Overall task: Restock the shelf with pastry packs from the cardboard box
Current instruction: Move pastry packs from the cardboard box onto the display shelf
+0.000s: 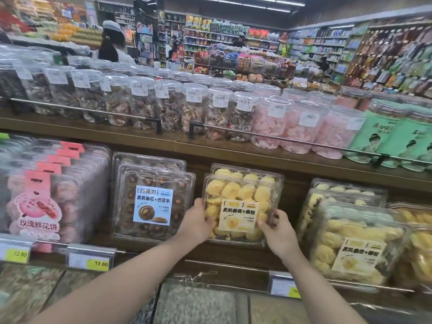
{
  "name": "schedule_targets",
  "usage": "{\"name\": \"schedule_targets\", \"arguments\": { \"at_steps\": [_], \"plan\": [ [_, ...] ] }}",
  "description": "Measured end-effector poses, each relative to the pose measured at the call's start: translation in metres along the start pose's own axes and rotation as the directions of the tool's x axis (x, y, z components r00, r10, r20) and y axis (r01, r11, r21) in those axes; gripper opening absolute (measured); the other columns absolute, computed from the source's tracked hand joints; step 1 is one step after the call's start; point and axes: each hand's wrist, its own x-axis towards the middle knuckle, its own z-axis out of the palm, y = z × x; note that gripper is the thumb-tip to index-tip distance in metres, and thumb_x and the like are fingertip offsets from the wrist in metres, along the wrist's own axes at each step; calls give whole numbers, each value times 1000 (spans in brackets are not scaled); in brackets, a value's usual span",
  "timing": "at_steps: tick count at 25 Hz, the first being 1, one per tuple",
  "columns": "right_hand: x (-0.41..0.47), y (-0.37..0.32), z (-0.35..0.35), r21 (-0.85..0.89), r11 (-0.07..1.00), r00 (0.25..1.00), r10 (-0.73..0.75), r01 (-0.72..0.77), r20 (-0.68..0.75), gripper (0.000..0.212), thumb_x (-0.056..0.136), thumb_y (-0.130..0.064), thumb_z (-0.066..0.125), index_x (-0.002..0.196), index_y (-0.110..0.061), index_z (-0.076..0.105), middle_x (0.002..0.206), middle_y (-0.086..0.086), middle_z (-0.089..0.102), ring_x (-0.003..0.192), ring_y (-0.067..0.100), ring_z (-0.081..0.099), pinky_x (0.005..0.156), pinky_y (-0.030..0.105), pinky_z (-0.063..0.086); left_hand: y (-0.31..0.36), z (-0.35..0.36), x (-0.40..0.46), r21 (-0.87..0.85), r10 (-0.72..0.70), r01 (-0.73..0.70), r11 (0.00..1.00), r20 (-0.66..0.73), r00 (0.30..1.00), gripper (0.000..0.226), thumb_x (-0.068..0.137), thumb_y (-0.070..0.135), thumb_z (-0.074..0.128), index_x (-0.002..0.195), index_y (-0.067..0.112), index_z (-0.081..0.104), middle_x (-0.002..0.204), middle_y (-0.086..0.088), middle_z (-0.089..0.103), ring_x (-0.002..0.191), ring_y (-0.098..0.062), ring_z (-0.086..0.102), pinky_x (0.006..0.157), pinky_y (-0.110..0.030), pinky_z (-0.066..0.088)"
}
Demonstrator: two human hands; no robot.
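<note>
On the middle shelf (233,253): both hands grasp a yellow cookie pack (240,206).
Left hand (198,220) and right hand (277,232) clasp its lower corners; label faces outward, apparently upright.

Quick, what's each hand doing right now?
Left hand: holds the yellow cookie pack by its left edge.
Right hand: holds the same pack's lower right corner.

Front cookie pack (240,206) stands upright on lower shelf (233,253), second pack (245,170) right behind it. Left hand (198,220) on its left edge, right hand (278,232) at its lower right corner. Chocolate packs (152,202) just left, more cookie packs (350,237) right. Jars (210,108) on upper shelf (233,150) above.
</note>
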Motion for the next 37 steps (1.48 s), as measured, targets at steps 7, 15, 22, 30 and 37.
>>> {"name": "schedule_targets", "arguments": {
  "at_steps": [7,15,22,30,37],
  "plan": [
    [-12,-4,-6,-37,999,998,34,-33,46,66,97,-17,71,153,-8,37,139,13,61,117,26,63,89,32,47,16,-10,-2,-31,-46,47,998,29,999,60,95,11,63,146,13,31,130,-8,63,121,-28,61,92,-32,50],
    [-34,-20,-12,-80,993,991,96,-89,91,70,91,-30,77,146,-10,40,135,9,65,118,31,64,103,51,51,35,-33,-25,59,-9,7,998,35,999,76,92,17,64,156,22,24,148,-7,52,133,-31,53,108,-48,49],
    [-65,-53,-32,-307,952,995,14,17,99,79,93,-27,75,157,-10,30,143,10,60,124,32,60,94,37,50,52,-54,-59,235,151,-159,959,51,987,63,92,17,65,149,17,39,143,-5,49,130,-25,52,106,-35,47],
    [-114,-87,-83,-779,547,949,-110,306,296,65,92,-47,65,149,-21,46,146,6,56,133,27,55,103,43,51,82,-70,-114,512,69,-246,823,340,938,55,87,31,69,138,22,51,133,-4,60,113,-27,62,96,-44,56],
    [-178,-71,-133,-785,551,958,-115,282,263,70,90,-50,67,151,-21,47,147,5,57,130,27,56,103,40,51,104,-55,-170,567,124,-386,728,445,887,61,86,42,71,140,23,52,142,-1,56,126,-24,56,105,-42,50]
  ]
}}
